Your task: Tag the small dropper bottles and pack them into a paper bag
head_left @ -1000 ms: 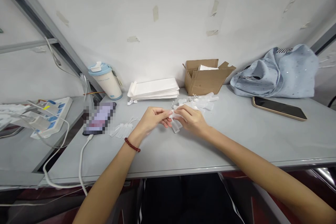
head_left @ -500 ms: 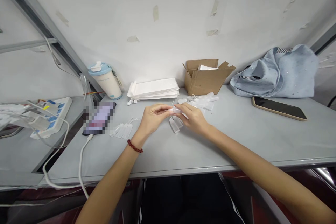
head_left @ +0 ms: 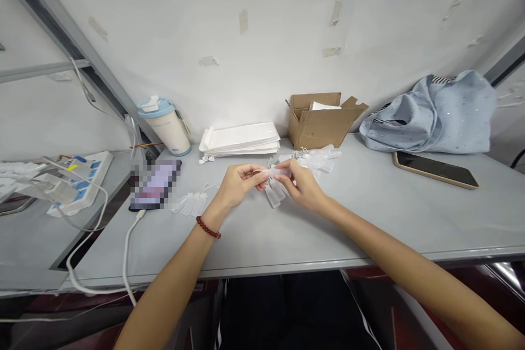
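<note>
Over the middle of the desk, my left hand (head_left: pixel 238 185) and my right hand (head_left: pixel 304 186) meet at a small translucent white plastic tag (head_left: pixel 279 174). My left thumb and fingers pinch its left end, while the right thumb and fingertips close on its right part. Fingers cover some of the tag. Just under my hands a few similar loose tags (head_left: pixel 274 194) lie on the desk. Another small fan of tags with thin white strings (head_left: pixel 192 204) rests to the left. A larger pile of tags (head_left: pixel 320 159) sits beyond my right hand.
Behind my hands are a stack of white envelopes (head_left: pixel 241 139) and an open cardboard box (head_left: pixel 322 127). A tumbler (head_left: pixel 168 130) and a cabled phone (head_left: pixel 155 186) stand left, near a power strip (head_left: pixel 88 180). A blue bag (head_left: pixel 435 115) and another phone (head_left: pixel 435 169) are on the right.
My fingers have shifted slightly on the tag, and the gap between my right thumb and index finger looks wider. More of the tag shows between my hands.
</note>
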`<state>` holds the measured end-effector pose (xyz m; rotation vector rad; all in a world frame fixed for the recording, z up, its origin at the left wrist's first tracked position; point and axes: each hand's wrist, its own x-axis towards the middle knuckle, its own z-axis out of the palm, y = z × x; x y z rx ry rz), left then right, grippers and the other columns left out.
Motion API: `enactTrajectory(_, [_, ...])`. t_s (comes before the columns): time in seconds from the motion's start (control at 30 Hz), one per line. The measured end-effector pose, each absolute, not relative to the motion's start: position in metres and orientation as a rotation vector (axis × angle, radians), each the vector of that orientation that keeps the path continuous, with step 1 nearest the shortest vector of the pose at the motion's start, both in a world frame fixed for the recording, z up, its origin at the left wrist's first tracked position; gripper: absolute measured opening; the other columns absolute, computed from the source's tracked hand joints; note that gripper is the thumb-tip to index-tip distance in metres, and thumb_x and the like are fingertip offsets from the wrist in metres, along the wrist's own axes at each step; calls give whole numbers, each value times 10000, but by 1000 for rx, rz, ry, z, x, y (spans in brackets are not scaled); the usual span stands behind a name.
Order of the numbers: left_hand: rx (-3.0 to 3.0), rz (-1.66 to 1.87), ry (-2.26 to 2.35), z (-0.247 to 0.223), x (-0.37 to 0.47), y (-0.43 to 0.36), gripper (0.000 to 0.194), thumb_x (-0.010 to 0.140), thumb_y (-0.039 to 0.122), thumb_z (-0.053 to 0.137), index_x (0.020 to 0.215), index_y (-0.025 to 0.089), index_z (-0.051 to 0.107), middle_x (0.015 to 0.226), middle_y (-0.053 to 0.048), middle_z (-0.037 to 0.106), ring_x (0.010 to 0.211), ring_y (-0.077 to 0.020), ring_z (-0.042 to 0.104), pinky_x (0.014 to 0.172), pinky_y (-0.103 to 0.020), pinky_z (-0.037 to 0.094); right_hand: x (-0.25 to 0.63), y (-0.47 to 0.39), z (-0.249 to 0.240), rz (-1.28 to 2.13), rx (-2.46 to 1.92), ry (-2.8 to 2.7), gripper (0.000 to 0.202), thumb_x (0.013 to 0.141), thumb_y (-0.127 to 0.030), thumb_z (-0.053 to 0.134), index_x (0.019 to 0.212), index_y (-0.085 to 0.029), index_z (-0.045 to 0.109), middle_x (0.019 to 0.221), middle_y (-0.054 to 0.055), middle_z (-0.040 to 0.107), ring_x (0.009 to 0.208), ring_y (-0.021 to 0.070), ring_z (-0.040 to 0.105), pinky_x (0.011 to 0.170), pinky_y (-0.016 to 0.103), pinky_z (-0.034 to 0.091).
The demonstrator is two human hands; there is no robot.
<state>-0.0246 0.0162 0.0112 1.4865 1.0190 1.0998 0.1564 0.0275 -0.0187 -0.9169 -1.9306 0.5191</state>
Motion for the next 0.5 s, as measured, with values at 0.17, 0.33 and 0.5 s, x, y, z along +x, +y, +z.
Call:
enactTrajectory(0.17, [1678,1225,1065,0,-15,13,159,709,253,713,808,131,684,798,-40,685,711,-143,622,692,-263,525,154,27,-10,954,-971,-1762,369,933,-495,323,677,-229,324,491,-91,286,359,77,324,344,218,331])
enactTrajectory(0.33, [1850,1290,1124,-3,-11,12,144,736,252,680,827,142,699,861,-61,703,770,-163,633,738,-271,528,154,30,-9,1162,-964,-1652,383,907,-520,377,666,-229,312,505,-101,254,347,64,309,327,211,310])
enactTrajectory(0.5, [1646,1182,1122,3,-15,15,245,769,349,649,853,124,697,745,-42,691,630,-140,609,619,-255,518,154,28,-9,1077,-935,-1628,280,879,-446,481,788,-182,499,546,-61,437,430,77,413,424,216,352])
